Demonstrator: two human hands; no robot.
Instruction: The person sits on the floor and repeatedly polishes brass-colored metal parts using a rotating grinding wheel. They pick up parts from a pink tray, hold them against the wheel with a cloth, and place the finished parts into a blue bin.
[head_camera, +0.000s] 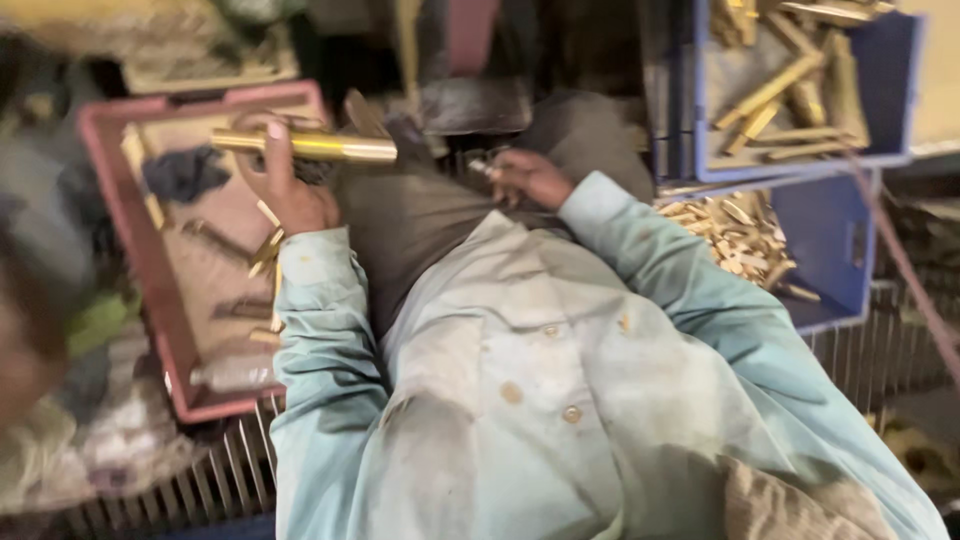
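My left hand (283, 178) grips a long brass rod (330, 146) and holds it level over the near edge of a red crate (110, 190). My right hand (528, 176) rests by my lap with its fingers closed around a small metal piece (482, 168); what the piece is stays too blurred to tell. Both arms wear pale blue-green sleeves. My dark trousers lie between the two hands.
The red crate on the left holds a dark cloth (185, 172) and loose brass pieces. On the right, two blue crates (885, 90) (845, 250) are filled with several brass parts. A metal grille (230, 470) runs below the crates.
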